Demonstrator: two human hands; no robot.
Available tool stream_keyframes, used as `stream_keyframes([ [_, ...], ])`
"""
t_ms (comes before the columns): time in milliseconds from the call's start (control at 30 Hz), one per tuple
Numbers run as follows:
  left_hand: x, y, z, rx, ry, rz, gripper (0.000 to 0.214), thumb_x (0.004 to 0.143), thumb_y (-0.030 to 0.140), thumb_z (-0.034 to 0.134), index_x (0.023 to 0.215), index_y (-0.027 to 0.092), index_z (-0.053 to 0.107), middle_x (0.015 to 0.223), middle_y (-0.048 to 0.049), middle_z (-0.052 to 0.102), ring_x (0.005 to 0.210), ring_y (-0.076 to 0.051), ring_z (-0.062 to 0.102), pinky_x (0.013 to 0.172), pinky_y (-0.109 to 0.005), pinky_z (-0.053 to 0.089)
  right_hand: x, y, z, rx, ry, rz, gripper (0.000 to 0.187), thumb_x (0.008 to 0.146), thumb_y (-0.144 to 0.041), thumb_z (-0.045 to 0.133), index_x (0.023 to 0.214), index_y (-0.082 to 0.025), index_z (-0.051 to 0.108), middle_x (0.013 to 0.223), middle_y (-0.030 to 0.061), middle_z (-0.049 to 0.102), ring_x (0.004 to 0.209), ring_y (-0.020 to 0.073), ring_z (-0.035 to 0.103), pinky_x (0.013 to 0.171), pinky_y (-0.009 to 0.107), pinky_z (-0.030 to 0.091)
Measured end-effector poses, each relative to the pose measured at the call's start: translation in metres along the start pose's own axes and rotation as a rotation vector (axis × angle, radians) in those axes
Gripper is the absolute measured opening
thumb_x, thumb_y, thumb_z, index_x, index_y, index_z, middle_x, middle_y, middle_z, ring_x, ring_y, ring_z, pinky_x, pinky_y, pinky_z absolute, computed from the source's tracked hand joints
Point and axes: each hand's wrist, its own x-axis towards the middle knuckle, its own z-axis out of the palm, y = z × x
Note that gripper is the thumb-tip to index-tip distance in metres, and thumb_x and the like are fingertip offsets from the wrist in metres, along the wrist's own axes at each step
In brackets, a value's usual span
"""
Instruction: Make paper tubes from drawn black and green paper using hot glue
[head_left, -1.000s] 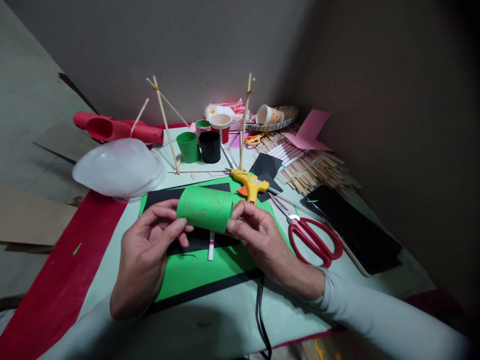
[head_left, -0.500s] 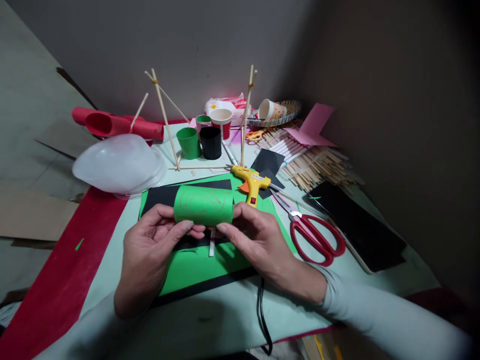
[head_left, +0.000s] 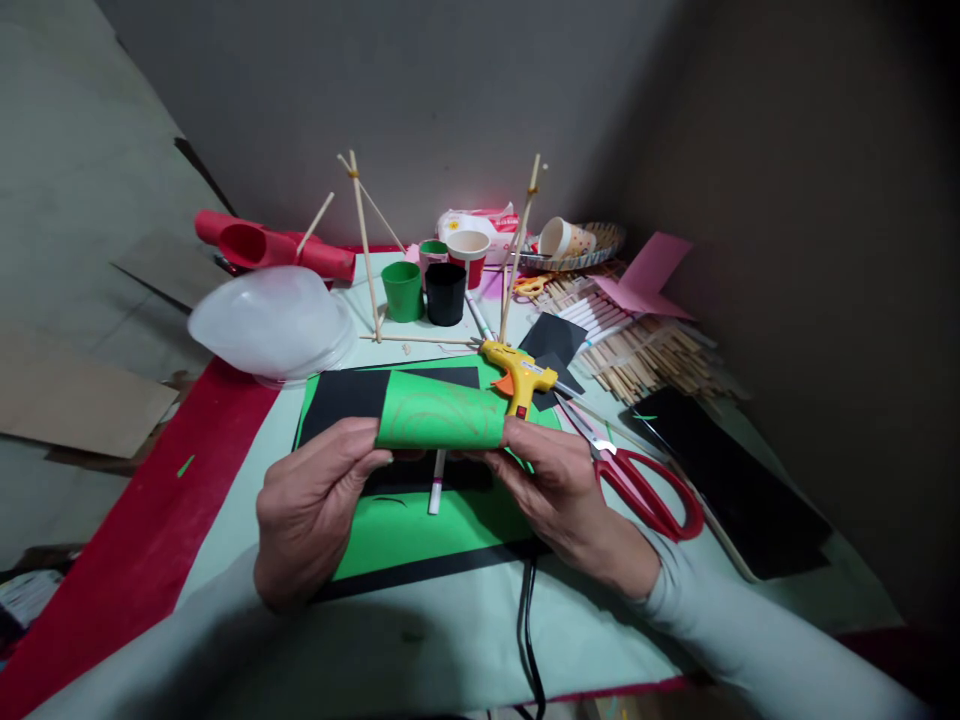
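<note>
A curved piece of green paper (head_left: 441,412) with faint drawn lines is held up between my two hands. My left hand (head_left: 315,510) pinches its left end, and my right hand (head_left: 559,490) pinches the right end. Below it lie black and green paper sheets (head_left: 442,535), with a white marker (head_left: 436,490) on top, partly hidden by the green piece. Just behind my right hand lies a yellow glue gun (head_left: 517,372). Red-handled scissors (head_left: 652,490) rest close to the right of that hand.
Two stick frames (head_left: 364,250) stand behind the sheets, near a green cup (head_left: 403,292) and a black cup (head_left: 445,295). A clear plastic bowl (head_left: 262,315) is at left. Bundled sticks (head_left: 649,360) and a black phone-like slab (head_left: 735,490) lie right. A black cord (head_left: 529,620) runs toward the front edge.
The green paper has gone from a closed-looking roll to a wider, flatter curve, and my hands have moved farther apart. The view has shifted, so the table appears farther right.
</note>
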Motion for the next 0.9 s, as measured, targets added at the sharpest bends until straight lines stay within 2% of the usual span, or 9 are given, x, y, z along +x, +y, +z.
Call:
stream_keyframes([
  [167,-0.005,0.007,-0.002,0.004,0.019,0.159,0.025,0.085,0.009,0.072,0.094,0.031,0.082,0.087,0.0012,0.081,0.077,-0.017,0.076,0.074,-0.026,0.063,-0.001,-0.002,0.006,0.119,-0.010,0.154,0.021,0.097,-0.029,0.070,0.080,-0.021,0.079,0.074,0.0011,0.077,0.069,0.0161,0.073,0.066,0.025,0.056],
  [300,-0.006,0.013,-0.001,-0.008,0.032,0.219,0.037,0.087,0.007,0.071,0.108,0.036,0.080,0.088,0.0007,0.080,0.076,-0.020,0.076,0.070,-0.031,0.064,-0.003,-0.007,0.014,0.211,-0.022,0.292,0.017,0.096,-0.028,0.072,0.085,-0.020,0.081,0.077,0.0015,0.080,0.071,0.0162,0.075,0.069,0.025,0.060],
  [433,-0.005,0.016,0.000,0.005,0.068,0.200,0.039,0.085,0.005,0.072,0.106,0.038,0.081,0.080,0.0020,0.077,0.069,-0.021,0.075,0.064,-0.034,0.063,-0.006,-0.008,0.019,0.236,-0.067,0.333,0.022,0.095,-0.036,0.072,0.084,-0.019,0.080,0.080,0.0035,0.081,0.069,0.0163,0.075,0.067,0.026,0.062],
  [533,0.004,0.009,-0.007,0.089,0.031,0.269,0.038,0.088,0.005,0.068,0.106,0.036,0.079,0.083,0.0024,0.079,0.071,-0.019,0.075,0.066,-0.033,0.062,-0.007,-0.004,0.020,0.193,-0.086,0.344,0.021,0.097,-0.036,0.067,0.092,-0.017,0.077,0.082,0.0051,0.081,0.067,0.0157,0.075,0.064,0.025,0.061],
  [633,0.029,-0.005,-0.021,0.170,-0.048,0.301,0.026,0.091,0.010,0.065,0.100,0.030,0.080,0.089,-0.0001,0.081,0.079,-0.019,0.075,0.073,-0.031,0.060,-0.006,0.000,0.019,0.124,-0.052,0.355,0.021,0.100,-0.031,0.061,0.113,-0.017,0.071,0.100,0.0092,0.082,0.076,0.0167,0.079,0.066,0.026,0.061],
  [700,0.055,-0.014,-0.032,0.226,-0.102,0.279,0.023,0.092,0.014,0.061,0.095,0.026,0.080,0.089,-0.0027,0.080,0.081,-0.019,0.074,0.074,-0.031,0.057,-0.005,-0.003,0.016,0.088,-0.038,0.338,0.022,0.102,-0.029,0.057,0.117,-0.017,0.068,0.107,0.0105,0.080,0.081,0.0169,0.079,0.069,0.026,0.060],
  [800,0.100,-0.027,-0.040,0.317,-0.187,0.264,0.019,0.091,0.025,0.062,0.085,0.024,0.079,0.081,-0.0050,0.074,0.071,-0.019,0.066,0.065,-0.031,0.048,-0.006,-0.012,0.012,0.038,-0.078,0.277,0.020,0.103,-0.025,0.054,0.111,-0.017,0.070,0.097,0.0074,0.079,0.078,0.0156,0.076,0.073,0.028,0.058],
  [900,0.139,-0.039,-0.034,0.395,-0.325,0.255,0.019,0.087,0.030,0.062,0.076,0.024,0.077,0.075,-0.0055,0.070,0.069,-0.021,0.062,0.065,-0.033,0.044,-0.013,-0.020,0.009,-0.107,-0.183,0.140,0.025,0.101,-0.014,0.051,0.119,-0.015,0.069,0.095,0.0064,0.077,0.084,0.0167,0.074,0.081,0.030,0.057],
])
